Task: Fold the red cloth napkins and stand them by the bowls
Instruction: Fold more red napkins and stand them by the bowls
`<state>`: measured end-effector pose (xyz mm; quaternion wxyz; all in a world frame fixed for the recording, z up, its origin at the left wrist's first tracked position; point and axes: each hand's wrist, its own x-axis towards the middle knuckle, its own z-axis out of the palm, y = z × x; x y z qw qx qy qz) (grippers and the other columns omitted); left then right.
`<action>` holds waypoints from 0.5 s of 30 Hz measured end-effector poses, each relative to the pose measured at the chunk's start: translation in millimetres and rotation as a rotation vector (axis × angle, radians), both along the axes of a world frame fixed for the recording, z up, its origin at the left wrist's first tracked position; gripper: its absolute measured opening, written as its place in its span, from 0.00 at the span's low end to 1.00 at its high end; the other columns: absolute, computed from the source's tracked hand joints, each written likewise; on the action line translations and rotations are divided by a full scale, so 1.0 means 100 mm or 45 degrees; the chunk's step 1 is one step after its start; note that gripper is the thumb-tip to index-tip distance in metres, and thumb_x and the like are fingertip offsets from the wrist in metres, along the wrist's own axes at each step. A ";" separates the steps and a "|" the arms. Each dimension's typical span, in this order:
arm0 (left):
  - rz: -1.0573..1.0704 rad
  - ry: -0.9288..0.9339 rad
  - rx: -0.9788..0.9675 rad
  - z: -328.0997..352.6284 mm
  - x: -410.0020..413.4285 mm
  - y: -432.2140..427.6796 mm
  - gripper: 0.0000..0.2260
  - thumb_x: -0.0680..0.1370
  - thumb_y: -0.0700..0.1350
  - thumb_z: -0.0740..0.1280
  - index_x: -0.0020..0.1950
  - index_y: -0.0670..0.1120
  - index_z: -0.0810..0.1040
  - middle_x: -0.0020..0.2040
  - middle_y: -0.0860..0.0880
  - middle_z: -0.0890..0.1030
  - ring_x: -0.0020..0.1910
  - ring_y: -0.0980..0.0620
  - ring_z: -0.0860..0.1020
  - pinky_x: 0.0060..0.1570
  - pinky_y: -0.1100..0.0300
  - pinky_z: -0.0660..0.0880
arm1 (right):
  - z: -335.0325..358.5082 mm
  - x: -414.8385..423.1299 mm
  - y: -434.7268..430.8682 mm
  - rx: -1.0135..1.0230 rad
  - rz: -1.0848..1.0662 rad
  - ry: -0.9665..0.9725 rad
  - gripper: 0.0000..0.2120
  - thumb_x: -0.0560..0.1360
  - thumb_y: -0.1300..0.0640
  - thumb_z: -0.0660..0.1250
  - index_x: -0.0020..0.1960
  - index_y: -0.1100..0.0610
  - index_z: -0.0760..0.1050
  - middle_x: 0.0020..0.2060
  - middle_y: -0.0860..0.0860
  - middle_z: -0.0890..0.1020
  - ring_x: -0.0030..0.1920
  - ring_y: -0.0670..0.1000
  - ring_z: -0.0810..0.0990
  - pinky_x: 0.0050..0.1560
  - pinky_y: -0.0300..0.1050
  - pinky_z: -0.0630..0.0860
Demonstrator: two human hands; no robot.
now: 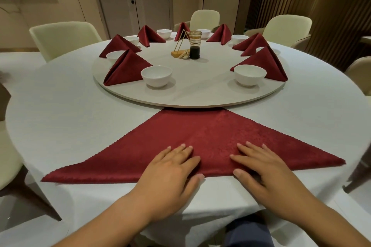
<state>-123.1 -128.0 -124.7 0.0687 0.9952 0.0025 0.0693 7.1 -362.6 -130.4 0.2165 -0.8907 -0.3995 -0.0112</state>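
A red cloth napkin [208, 136] lies flat on the white tablecloth in front of me, folded into a wide triangle whose tip reaches under the turntable's near edge. My left hand [170, 174] rests palm down on its near edge, fingers spread. My right hand [259, 170] lies flat beside it on the same edge. Around the round turntable [188, 96] stand several folded red napkins, such as the one at the left [126, 68] and the one at the right [265, 64], each beside a white bowl. Two bowls [156, 76] [250, 75] are nearest me.
A dark sauce bottle [194, 45], a gold triangular stand [181, 46] and a small pale object sit at the turntable's middle. Pale chairs [62, 38] ring the table [60, 110]. The table edge runs just under my wrists.
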 end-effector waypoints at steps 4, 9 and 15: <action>0.070 0.202 -0.050 0.06 0.04 -0.03 0.36 0.77 0.66 0.33 0.83 0.56 0.50 0.83 0.53 0.48 0.82 0.55 0.41 0.80 0.51 0.39 | 0.06 -0.01 0.07 -0.260 -0.038 0.052 0.38 0.71 0.26 0.33 0.77 0.35 0.56 0.77 0.35 0.49 0.78 0.36 0.37 0.78 0.45 0.33; 0.110 0.230 -0.069 0.01 0.10 0.00 0.39 0.74 0.67 0.30 0.83 0.55 0.48 0.83 0.52 0.44 0.81 0.56 0.39 0.80 0.52 0.39 | 0.03 0.07 0.16 -0.414 -0.107 -0.021 0.44 0.68 0.26 0.21 0.80 0.36 0.47 0.80 0.40 0.44 0.79 0.45 0.34 0.76 0.55 0.28; 0.130 0.263 -0.044 0.04 0.20 0.04 0.29 0.84 0.63 0.43 0.83 0.54 0.49 0.84 0.51 0.44 0.81 0.56 0.38 0.80 0.52 0.39 | 0.09 0.09 0.25 -0.467 -0.141 0.042 0.36 0.75 0.30 0.34 0.81 0.39 0.44 0.80 0.42 0.42 0.80 0.46 0.36 0.78 0.54 0.33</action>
